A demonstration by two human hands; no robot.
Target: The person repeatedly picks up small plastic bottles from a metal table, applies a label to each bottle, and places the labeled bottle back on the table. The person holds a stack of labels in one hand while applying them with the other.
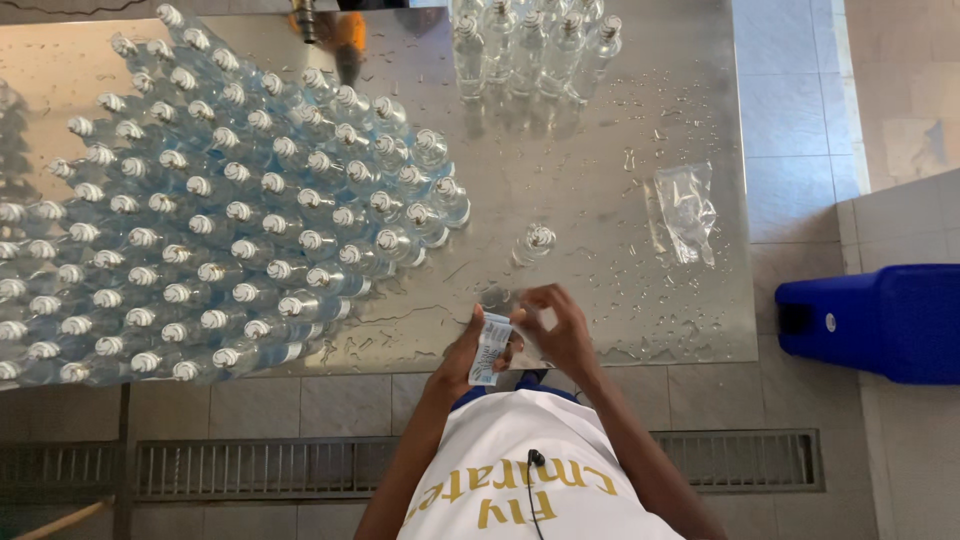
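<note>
Holding a clear bottle (520, 325) at the near edge of the wet metal surface (600, 200), the person works with both hands close together at about six o'clock in the view. The left hand (468, 352) has its grip closed around the bottle's side, where a white and blue label (489, 348) lies against the plastic, the thumb pressing it flat. The right hand (562, 328) curls over the top end of the same bottle, fingers closed on it, seemingly to steady it while the label is smoothed on; the cap itself is hidden under the fingers.

At about nine to eleven o'clock a big crowd of capped bottles (230, 210) stands packed tight, filling most of that half of the surface, probably grouped so they stay out of the working space. At twelve o'clock a small cluster of bottles (530, 45) stands apart from the crowd. One lone bottle (535, 243) stands just beyond the hands, near enough to reach easily. At two o'clock a crumpled clear plastic bag (685, 210) lies flat among water drops. Off the surface, at three o'clock, a blue plastic container (880, 320) rests beside a tiled wall. A floor grate (250, 465) runs under the near edge.
</note>
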